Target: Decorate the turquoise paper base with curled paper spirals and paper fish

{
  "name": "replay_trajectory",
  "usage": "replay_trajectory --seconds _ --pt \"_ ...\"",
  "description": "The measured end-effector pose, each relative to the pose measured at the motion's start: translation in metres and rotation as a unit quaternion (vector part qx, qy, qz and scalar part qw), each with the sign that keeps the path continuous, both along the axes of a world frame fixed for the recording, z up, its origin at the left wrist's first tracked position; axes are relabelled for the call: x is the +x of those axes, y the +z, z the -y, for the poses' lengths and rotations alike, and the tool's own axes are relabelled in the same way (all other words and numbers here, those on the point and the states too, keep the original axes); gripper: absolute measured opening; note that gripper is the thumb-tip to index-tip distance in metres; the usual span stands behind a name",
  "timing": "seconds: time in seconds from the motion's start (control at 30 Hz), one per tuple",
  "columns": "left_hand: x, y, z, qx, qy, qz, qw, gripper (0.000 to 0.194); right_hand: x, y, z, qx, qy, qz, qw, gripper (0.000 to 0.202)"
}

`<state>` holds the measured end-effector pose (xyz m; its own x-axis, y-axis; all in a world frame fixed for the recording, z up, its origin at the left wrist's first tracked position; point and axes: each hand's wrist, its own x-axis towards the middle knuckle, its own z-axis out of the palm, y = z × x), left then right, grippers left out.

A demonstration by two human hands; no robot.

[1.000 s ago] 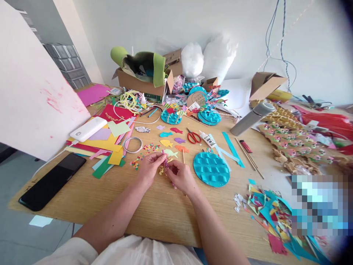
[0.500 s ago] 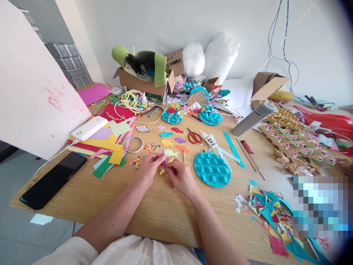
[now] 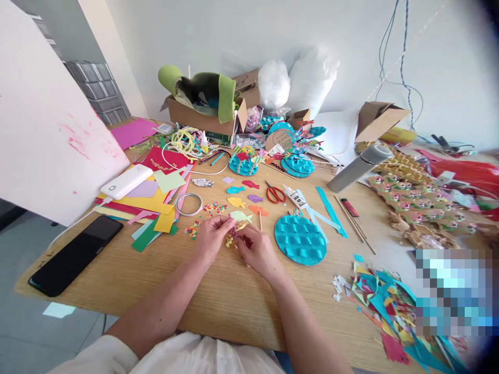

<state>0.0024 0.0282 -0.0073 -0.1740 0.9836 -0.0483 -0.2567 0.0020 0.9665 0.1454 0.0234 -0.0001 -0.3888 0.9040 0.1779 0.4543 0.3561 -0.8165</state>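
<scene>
My left hand (image 3: 214, 236) is closed, thumb and forefinger pinching a small purple paper piece (image 3: 234, 229). My right hand (image 3: 255, 246) meets it there with curled fingers, and a thin wooden stick (image 3: 261, 222) juts out above its knuckles. Part of the purple piece is hidden by fingers. Small yellow paper bits (image 3: 229, 240) show just below the pinch; whether they are held or lie on the table I cannot tell. Beyond my hands lie paper fish: a pale green one (image 3: 240, 216), an orange one (image 3: 258, 210) and a yellow one (image 3: 236, 202).
A blue woven paper disc (image 3: 300, 240) lies right of my hands. Red-handled scissors (image 3: 275, 194) and a glue tube (image 3: 295, 197) are behind it. Confetti (image 3: 214, 208), coloured paper (image 3: 166, 218) and a phone (image 3: 74, 254) are left. A grey flask (image 3: 358, 167) and paper scraps (image 3: 390, 301) are right.
</scene>
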Motion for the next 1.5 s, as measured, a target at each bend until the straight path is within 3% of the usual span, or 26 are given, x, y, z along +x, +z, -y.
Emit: replay_trajectory --seconds 0.27,0.67,0.87,1.0,1.1,1.2,1.37,1.5 --pt "-0.001 0.002 -0.002 0.010 0.043 0.031 0.999 0.019 0.001 -0.001 -0.001 -0.001 -0.009 0.010 1.000 0.015" --pt "-0.005 0.003 -0.004 0.012 0.030 0.058 0.998 0.020 -0.001 -0.002 -0.001 0.012 0.003 0.013 1.000 0.013" --pt "-0.004 0.008 -0.001 0.004 0.007 0.102 0.995 0.034 0.005 0.011 -0.003 -0.106 -0.033 -0.090 0.990 0.011" --pt "0.000 0.013 0.002 -0.019 -0.041 0.132 0.990 0.047 0.037 0.033 -0.007 -0.143 -0.085 -0.222 0.961 0.019" --pt "0.004 0.015 0.005 -0.039 -0.092 0.161 0.982 0.054 0.075 0.048 -0.004 -0.100 -0.162 -0.301 0.935 0.020" --pt "0.008 0.017 0.010 -0.079 -0.138 0.192 0.969 0.058 0.117 0.052 0.004 -0.050 -0.233 -0.347 0.907 0.019" --pt "0.023 0.029 0.020 -0.158 -0.210 0.224 0.939 0.053 0.168 0.027 0.017 -0.068 -0.355 -0.370 0.856 0.025" --pt "0.047 0.035 0.017 -0.189 -0.227 0.209 0.932 0.047 0.183 0.001 0.021 -0.099 -0.386 -0.355 0.846 0.029"
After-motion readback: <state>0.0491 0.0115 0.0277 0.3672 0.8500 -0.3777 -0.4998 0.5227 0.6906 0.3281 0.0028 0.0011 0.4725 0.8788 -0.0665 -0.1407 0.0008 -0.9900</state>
